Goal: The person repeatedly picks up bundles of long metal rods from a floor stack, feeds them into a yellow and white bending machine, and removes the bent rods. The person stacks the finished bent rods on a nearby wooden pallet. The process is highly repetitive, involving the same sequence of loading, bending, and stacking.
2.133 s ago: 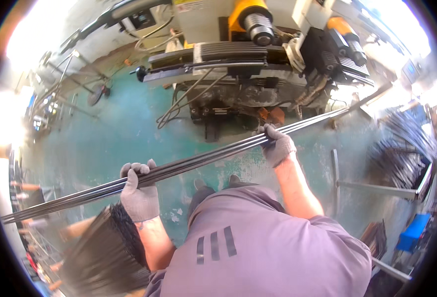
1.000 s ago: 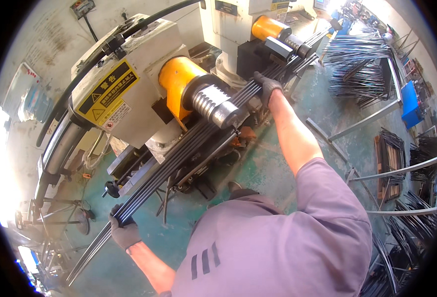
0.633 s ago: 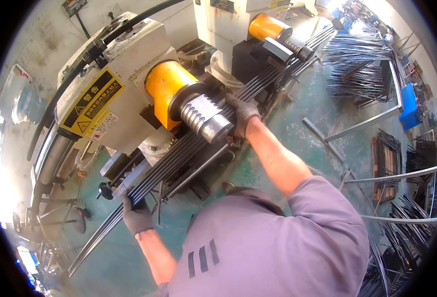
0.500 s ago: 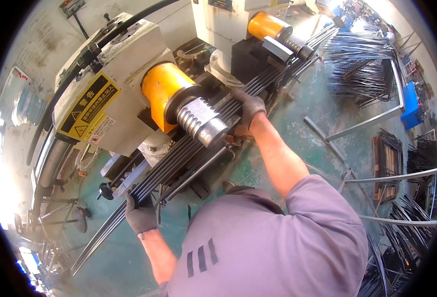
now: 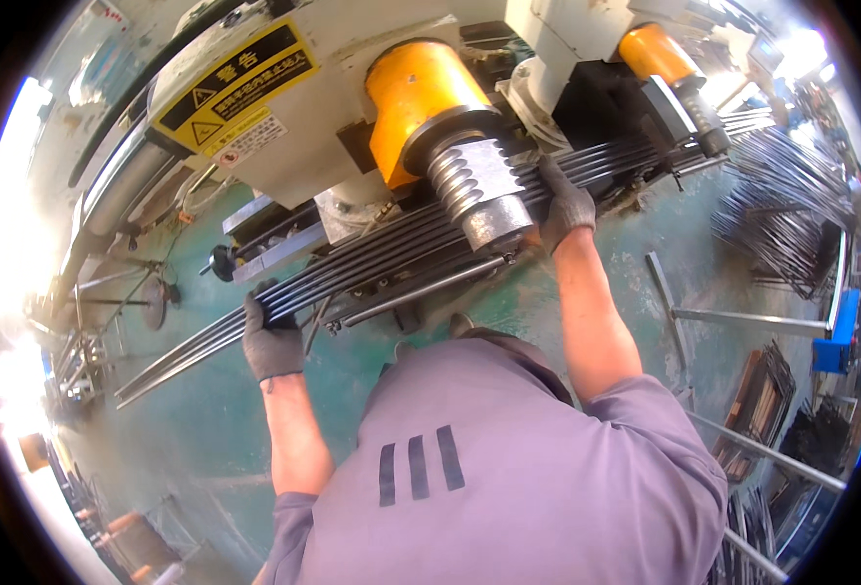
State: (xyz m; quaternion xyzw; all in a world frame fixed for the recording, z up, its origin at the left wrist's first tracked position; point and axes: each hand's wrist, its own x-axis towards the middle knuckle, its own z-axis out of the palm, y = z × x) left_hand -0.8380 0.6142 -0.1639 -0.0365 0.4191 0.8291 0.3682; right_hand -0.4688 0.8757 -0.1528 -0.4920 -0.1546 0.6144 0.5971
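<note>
A bundle of several long, thin dark metal rods (image 5: 195, 351) runs from the lower left to the upper right, passing beneath a ribbed steel shaft (image 5: 474, 185) on the machine. My gloved left hand (image 5: 273, 341) is closed around the bundle near its left end. Farther right, my gloved right hand (image 5: 569, 207) grips the rods just beyond the steel shaft; its fingertips are partly hidden among them. Behind the shaft sits an orange cylinder (image 5: 426, 93). A second orange cylinder (image 5: 657, 54) with its own shaft stands over the rods' far right part.
A pale machine body with a yellow warning label (image 5: 240, 88) rises behind the rods. A separate dark bar (image 5: 421, 292) lies along the near side. To the right are a metal frame (image 5: 750, 322), a blue box (image 5: 837, 331) and a heap of rods (image 5: 786, 210).
The view has turned, so the machine sits higher and the rods look flatter. Both hands keep their hold on the bundle, at about the same places.
</note>
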